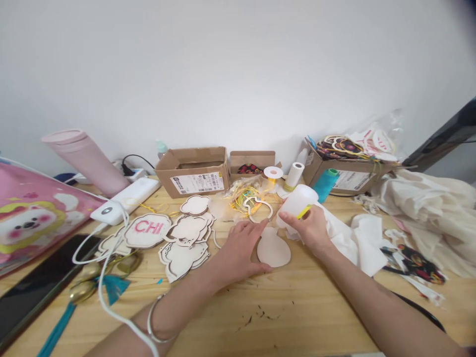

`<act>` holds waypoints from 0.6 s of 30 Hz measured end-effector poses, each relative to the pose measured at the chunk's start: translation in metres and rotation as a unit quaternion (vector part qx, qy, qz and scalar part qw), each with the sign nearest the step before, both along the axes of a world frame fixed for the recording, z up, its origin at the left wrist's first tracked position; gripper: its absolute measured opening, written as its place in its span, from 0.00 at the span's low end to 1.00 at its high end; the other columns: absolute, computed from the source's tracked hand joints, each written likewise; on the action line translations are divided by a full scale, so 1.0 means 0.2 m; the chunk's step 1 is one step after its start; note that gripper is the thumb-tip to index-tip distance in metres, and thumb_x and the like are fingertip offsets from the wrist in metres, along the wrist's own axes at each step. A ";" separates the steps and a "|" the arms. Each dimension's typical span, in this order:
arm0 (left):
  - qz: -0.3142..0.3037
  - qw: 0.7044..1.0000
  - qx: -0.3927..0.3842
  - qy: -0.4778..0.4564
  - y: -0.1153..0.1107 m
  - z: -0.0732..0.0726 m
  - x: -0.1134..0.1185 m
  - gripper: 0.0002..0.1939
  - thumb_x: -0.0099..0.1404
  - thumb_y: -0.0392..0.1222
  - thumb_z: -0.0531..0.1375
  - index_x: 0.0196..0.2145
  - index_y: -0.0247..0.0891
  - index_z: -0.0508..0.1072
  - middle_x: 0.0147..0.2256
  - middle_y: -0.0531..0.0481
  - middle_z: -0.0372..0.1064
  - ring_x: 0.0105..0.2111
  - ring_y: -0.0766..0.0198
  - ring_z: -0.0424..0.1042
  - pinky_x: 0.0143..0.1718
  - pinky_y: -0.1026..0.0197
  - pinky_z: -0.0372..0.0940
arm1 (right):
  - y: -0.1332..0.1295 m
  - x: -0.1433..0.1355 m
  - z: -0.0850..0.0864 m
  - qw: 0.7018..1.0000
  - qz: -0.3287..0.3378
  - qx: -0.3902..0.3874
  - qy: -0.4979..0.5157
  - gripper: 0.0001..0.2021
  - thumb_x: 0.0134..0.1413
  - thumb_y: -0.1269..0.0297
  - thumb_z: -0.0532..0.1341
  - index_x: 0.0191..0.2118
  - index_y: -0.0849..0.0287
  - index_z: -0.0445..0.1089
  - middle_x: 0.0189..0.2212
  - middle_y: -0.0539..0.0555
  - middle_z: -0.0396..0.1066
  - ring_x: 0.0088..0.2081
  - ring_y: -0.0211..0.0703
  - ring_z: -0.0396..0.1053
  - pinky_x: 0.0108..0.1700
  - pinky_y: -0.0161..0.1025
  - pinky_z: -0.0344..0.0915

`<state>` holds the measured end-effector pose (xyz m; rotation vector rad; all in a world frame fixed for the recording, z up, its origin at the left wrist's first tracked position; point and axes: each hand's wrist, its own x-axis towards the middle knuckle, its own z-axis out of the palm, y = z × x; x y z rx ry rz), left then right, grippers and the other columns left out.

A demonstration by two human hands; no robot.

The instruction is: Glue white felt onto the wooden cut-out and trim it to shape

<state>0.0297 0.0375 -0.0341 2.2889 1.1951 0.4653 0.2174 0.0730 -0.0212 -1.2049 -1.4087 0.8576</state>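
My left hand (pixel 243 248) rests beside a flat, cream, gourd-shaped piece (pixel 274 249) on the table. Its fingers are apart, with the thumb at the piece's lower edge and the fingertips near its upper left side. In my right hand (pixel 312 225) is a tilted white plastic bottle (pixel 297 201) with a yellow label; its base points up and its tip is hidden. Just behind my hands lies a gourd-shaped outline frame (pixel 258 210). Left of my left hand are stacked cloud-shaped pieces (pixel 188 230) and one lettered "CHI" (pixel 148 231).
Cardboard boxes (pixel 193 171) line the wall, one at right (pixel 342 173) piled with finished-looking pieces. Tangled threads (pixel 247 198), a teal spool (pixel 326 184) and white cloth (pixel 366 243) lie around. At left are a power bank (pixel 126 201), white cable (pixel 102 287), phone (pixel 33 287) and pink tumbler (pixel 87 161).
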 end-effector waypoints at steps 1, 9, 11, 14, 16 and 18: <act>0.000 1.000 0.009 0.001 0.00 0.00 0.00 0.45 0.49 0.57 0.60 0.60 0.42 0.46 0.53 0.43 0.57 0.53 0.48 0.52 0.53 0.46 0.49 | 0.00 0.00 0.00 1.000 -0.004 0.002 0.003 0.16 0.34 0.55 0.66 0.27 0.62 0.70 0.27 0.56 0.74 0.28 0.45 0.70 0.30 0.40 0.67; -0.057 0.992 0.103 0.048 -0.14 -0.05 0.07 0.21 0.61 0.44 0.52 0.52 0.37 0.60 0.54 0.42 0.58 0.55 0.56 0.55 0.56 0.52 0.50 | -0.01 -0.04 0.02 0.999 -0.035 0.019 -0.004 0.14 0.34 0.54 0.65 0.25 0.60 0.68 0.25 0.55 0.74 0.27 0.45 0.70 0.29 0.40 0.68; -0.092 0.983 0.132 0.088 -0.17 -0.08 0.10 0.21 0.63 0.38 0.48 0.53 0.31 0.59 0.55 0.38 0.56 0.57 0.55 0.53 0.57 0.53 0.48 | -0.01 -0.05 0.02 0.999 -0.031 0.013 -0.003 0.14 0.33 0.54 0.65 0.24 0.60 0.67 0.24 0.55 0.73 0.26 0.44 0.69 0.28 0.39 0.67; -0.130 0.969 0.155 0.142 -0.19 -0.09 0.13 0.23 0.61 0.34 0.49 0.54 0.25 0.57 0.57 0.34 0.53 0.58 0.53 0.50 0.57 0.55 0.47 | -0.02 -0.08 0.00 1.000 -0.003 0.002 -0.005 0.15 0.33 0.54 0.65 0.22 0.60 0.67 0.23 0.55 0.73 0.26 0.44 0.69 0.27 0.39 0.67; -0.138 0.966 0.153 0.157 -0.19 -0.07 0.14 0.23 0.60 0.32 0.49 0.54 0.24 0.58 0.56 0.33 0.54 0.58 0.54 0.52 0.57 0.56 0.48 | -0.02 -0.09 -0.01 1.000 0.020 0.006 -0.010 0.14 0.34 0.54 0.65 0.24 0.61 0.68 0.24 0.55 0.73 0.26 0.44 0.69 0.28 0.39 0.67; -0.140 0.968 0.145 0.152 -0.18 -0.05 0.13 0.21 0.60 0.31 0.48 0.52 0.24 0.60 0.55 0.34 0.56 0.57 0.55 0.54 0.57 0.57 0.50 | -0.03 -0.10 -0.01 0.999 0.038 0.014 -0.014 0.15 0.35 0.54 0.65 0.26 0.61 0.69 0.25 0.55 0.73 0.27 0.44 0.69 0.29 0.39 0.67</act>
